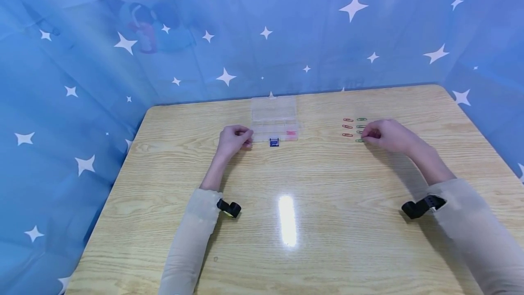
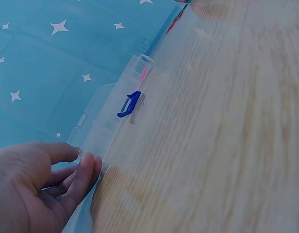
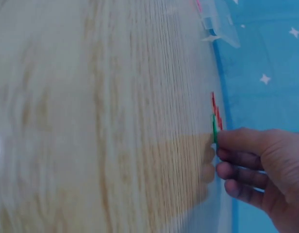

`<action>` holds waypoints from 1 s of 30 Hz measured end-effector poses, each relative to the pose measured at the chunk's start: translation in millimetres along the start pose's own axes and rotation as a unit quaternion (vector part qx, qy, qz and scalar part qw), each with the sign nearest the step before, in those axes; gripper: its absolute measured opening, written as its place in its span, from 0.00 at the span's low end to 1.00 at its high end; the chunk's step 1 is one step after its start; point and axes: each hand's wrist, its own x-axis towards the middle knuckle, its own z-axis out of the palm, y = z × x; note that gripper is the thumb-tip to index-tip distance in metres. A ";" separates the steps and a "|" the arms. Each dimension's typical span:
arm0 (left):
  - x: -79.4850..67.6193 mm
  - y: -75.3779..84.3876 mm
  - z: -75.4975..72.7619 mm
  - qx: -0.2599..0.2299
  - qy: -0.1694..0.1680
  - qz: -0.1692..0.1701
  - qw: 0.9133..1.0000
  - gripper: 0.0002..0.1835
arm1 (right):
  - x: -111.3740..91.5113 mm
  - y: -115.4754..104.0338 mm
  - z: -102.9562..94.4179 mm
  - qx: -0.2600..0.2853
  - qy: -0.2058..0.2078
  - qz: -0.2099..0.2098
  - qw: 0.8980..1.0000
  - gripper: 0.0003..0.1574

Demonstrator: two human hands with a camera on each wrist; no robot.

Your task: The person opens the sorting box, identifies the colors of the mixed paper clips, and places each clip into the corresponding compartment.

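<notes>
My left hand holds the left end of a clear plastic box between thumb and fingers. The box's lid is raised at the back, and a blue latch sits on its front edge. Over on the right, my right hand pinches the end of a green paper clip, thumb and forefinger meeting there. More green paper clips lie in a column by the fingertips. Left of them is a column of red paper clips.
Something pinkish-red lies in the box's right compartment. Both stand on a wood-grain table, with a blue star-patterned cloth hanging behind it. A black wrist camera is strapped at the left sleeve, another at the right.
</notes>
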 end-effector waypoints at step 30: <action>-1.0 1.2 -0.1 -0.009 -0.003 -0.001 1.000 0.11 | -2.5 -5.2 0.9 0.010 -0.015 -0.038 0.999 0.05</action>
